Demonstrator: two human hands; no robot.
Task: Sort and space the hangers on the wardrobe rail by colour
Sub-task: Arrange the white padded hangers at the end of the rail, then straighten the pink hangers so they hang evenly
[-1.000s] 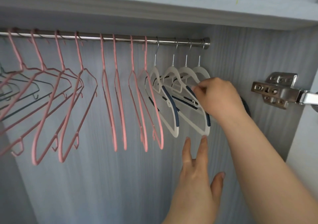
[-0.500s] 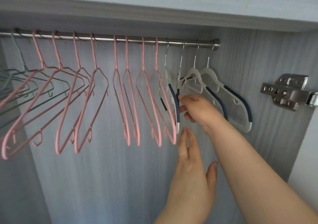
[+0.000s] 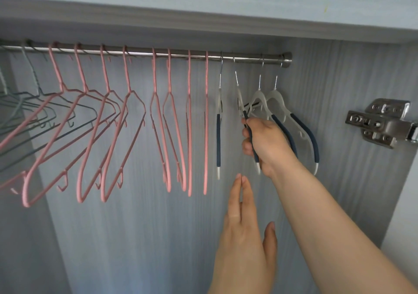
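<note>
Gripping white hanger (image 3: 250,140), right hand (image 3: 264,144); left hand (image 3: 245,237) open.

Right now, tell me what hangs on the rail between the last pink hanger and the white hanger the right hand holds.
One white hanger edge-on, free of both hands, in the head view.

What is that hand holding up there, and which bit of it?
The right hand holds a white hanger, second of the four white ones, by its navy-padded arm. The left hand is open below and holds nothing.
</note>
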